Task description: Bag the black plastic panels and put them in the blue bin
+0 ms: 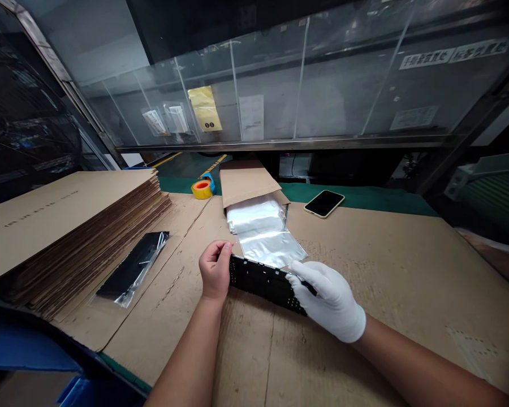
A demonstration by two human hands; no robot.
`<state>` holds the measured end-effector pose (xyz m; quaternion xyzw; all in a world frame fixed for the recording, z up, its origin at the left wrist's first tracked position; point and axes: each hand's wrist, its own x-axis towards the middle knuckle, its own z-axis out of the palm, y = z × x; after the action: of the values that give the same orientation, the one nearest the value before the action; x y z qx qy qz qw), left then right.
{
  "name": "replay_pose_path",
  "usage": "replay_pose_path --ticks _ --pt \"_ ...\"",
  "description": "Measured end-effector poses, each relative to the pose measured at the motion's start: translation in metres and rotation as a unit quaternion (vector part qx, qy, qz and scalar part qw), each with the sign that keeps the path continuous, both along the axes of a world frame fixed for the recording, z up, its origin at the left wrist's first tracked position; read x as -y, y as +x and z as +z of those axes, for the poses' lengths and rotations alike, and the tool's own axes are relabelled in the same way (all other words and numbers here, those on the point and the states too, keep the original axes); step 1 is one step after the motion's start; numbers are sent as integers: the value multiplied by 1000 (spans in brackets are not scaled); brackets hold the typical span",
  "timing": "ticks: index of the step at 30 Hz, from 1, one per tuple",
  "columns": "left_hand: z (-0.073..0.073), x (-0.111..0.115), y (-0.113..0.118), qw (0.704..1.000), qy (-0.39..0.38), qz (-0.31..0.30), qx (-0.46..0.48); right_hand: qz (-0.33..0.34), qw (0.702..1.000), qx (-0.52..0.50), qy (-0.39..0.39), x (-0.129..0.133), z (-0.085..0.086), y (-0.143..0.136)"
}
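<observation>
A thin black panel (261, 282) with small holes and notches along its edges is held up on its long side above the cardboard-covered table. My bare left hand (216, 270) pinches its left end between thumb and fingers. On the right end, my right hand (328, 299), in a white glove, is closed around the panel. Just behind the panel lie clear plastic bags (267, 232), spilling from an open cardboard box (248, 183). To the left, another black panel in a clear bag (133, 265) rests on the table.
A tall stack of cardboard sheets (76, 215) stands at the left. A yellow tape roll (202, 190) and a phone (324, 203) lie towards the back. Above the back edge hangs a clear plastic screen with a metal frame (280, 142). A blue bin (29, 345) is at lower left.
</observation>
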<state>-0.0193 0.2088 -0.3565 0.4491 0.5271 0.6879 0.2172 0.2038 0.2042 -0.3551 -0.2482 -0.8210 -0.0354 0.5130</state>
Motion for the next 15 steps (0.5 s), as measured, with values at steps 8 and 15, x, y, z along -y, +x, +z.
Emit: replay_pose_path --ticks 8,15 --pt "-1 -2 0 1000 3 3 5 5 1000 3 -15 1 0 2" --pt "-2 -2 0 1000 0 10 7 25 999 7 -35 2 -1 0"
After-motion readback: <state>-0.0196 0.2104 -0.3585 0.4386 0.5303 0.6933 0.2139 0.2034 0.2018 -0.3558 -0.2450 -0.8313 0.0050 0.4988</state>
